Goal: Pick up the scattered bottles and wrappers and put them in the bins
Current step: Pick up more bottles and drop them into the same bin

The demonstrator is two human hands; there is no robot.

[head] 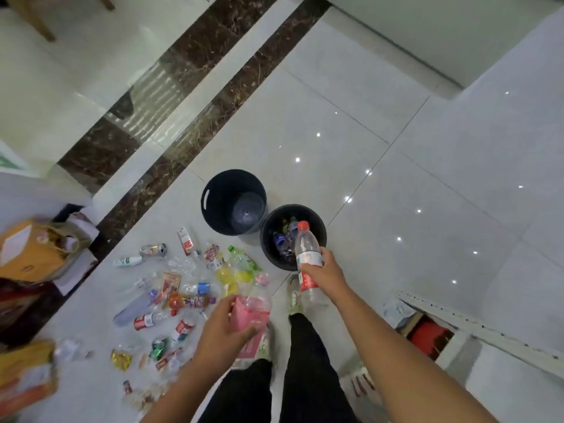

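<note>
Two dark round bins stand on the tiled floor. The far bin [213, 190] is empty; the near bin [317, 227] holds several crushed bottles. My right hand [326, 274] grips a clear bottle with a red cap and red label [306, 254], its top over the near bin's rim. My left hand [225, 328] holds a pink-labelled clear bottle [254, 306] above the floor. Scattered bottles, cans and wrappers [180, 288] lie to the left of the bins.
Cardboard boxes and paper bags [33, 254] crowd the left edge. A dark marble strip [183, 123] runs diagonally beyond the bins. My legs and shoes [296, 303] stand just below the near bin. A red box [427, 334] sits at the right by a white ledge.
</note>
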